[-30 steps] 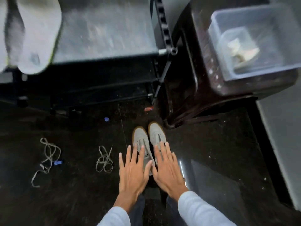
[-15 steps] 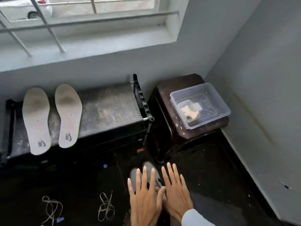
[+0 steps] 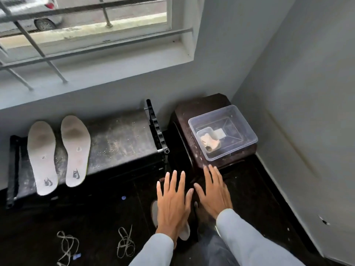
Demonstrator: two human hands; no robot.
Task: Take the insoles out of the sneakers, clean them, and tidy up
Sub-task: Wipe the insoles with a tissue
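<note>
Two white insoles lie side by side on a dusty black bench (image 3: 119,139), the left insole (image 3: 43,156) nearer the bench's end and the right insole (image 3: 75,149) beside it. My left hand (image 3: 173,202) and my right hand (image 3: 213,191) hover flat over the floor with fingers straight and spread, holding nothing. Below them a pale sneaker (image 3: 154,211) peeks out, mostly hidden by my left hand.
Two loose laces (image 3: 67,246) (image 3: 125,243) lie on the dark floor at lower left. A clear plastic tub (image 3: 223,131) with a small container and cloth inside stands on a dark brown stool (image 3: 184,150) in the corner. Barred window above; wall close on the right.
The view has tilted up from the floor to the bench, window and stool. Both hands stayed flat and spread, and my right hand has drifted apart from the left toward the stool.
</note>
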